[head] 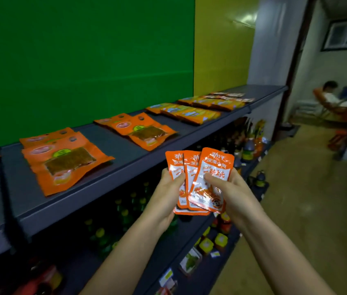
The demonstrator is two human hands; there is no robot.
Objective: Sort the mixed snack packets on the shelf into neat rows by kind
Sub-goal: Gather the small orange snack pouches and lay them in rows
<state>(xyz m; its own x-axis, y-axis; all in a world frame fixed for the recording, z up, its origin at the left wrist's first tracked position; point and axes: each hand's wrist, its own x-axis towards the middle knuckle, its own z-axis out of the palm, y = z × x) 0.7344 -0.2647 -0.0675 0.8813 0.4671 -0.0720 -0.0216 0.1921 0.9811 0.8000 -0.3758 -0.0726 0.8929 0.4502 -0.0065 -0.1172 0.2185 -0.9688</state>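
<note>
packets (202,179), three small orange-and-white ones fanned upright, sit in front of the shelf's (108,173) front edge, off its surface. left hand (166,192) clamps their left side, thumb on the front; right hand (230,190) clamps the right side. large orange packs (61,160) lie stacked near the shelf's left end, a second stack (140,129) mid-shelf, yellow-orange packs (189,112) toward the far end.

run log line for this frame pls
phase: sorting | left hand + right hand: fanned small orange packets | shelf: grouped stacks
</note>
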